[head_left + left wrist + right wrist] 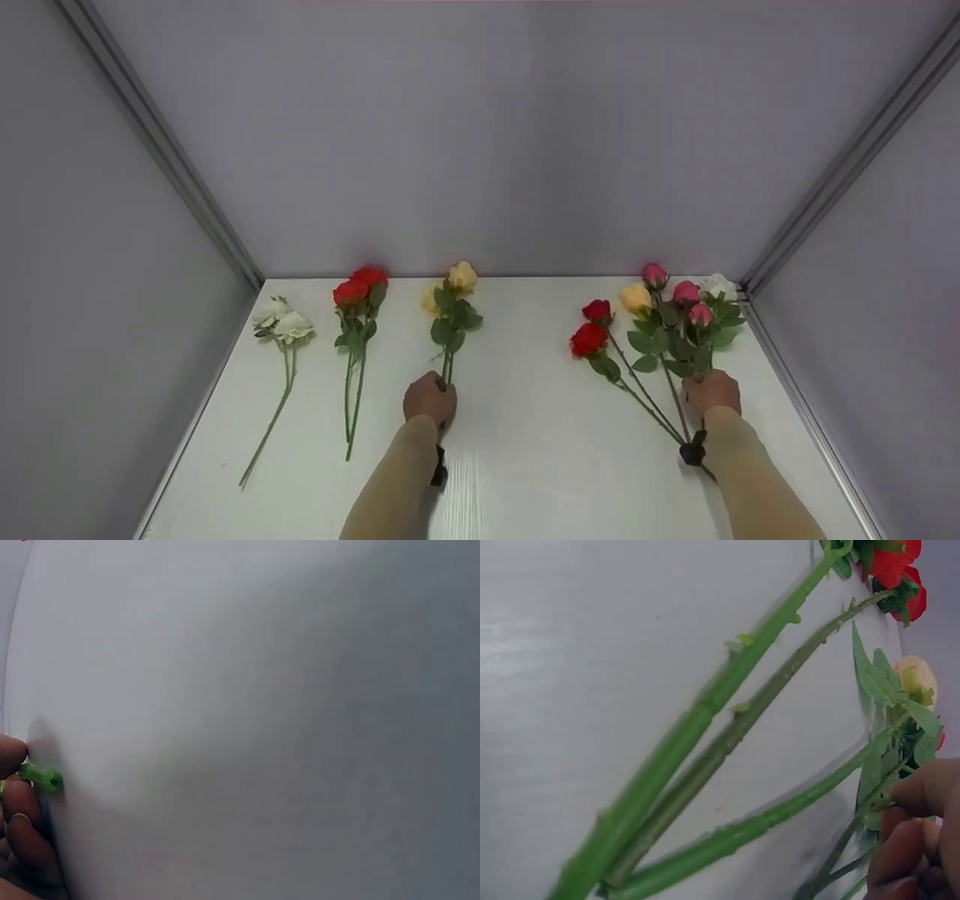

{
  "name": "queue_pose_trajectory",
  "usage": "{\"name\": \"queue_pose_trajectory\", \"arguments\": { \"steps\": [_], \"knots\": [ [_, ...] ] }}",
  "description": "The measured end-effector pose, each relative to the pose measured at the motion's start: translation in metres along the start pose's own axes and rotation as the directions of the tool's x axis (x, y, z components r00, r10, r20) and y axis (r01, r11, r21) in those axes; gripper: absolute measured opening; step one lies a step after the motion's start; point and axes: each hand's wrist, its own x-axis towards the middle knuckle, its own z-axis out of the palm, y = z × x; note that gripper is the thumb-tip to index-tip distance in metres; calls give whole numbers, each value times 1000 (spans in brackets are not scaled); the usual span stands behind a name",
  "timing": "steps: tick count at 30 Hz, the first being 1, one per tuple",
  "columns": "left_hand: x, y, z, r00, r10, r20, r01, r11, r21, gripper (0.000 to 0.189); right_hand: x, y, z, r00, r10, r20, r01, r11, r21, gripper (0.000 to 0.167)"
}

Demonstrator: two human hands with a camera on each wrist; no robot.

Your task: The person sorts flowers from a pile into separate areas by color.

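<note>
My left hand [430, 399] grips the stems of two yellow roses [463, 277] at the middle of the table. In the left wrist view, a cut green stem end [46, 779] sticks out between the fingers. Over at the right, my right hand [714, 393] pinches rose stems [845, 840] below a cluster of pink roses [686, 292] and a white rose [718, 286]. Which blooms belong to the pinched stems I cannot tell. Two red roses [589, 340] and a yellow rose [635, 298] fan out left of that hand, their stems crossing near its wrist.
Two white roses [292, 327] lie at the far left of the white table [525, 420]. Beside them is a pair of red roses [351, 292] with leafy stems. Grey panels [480, 135] enclose the table at the back and both sides.
</note>
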Motion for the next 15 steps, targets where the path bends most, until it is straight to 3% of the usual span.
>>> {"name": "queue_pose_trajectory", "arguments": {
  "steps": [8,15],
  "knots": [
    [-4,10,-9,999,-18,29,17,999,51,18,-17,-9,-12,996,-67,-66,73,993,93,32],
    [-15,13,-7,998,58,-11,-55,974,220,36,-31,-17,-20,989,-95,-117,116,974,194,36]
  ]
}}
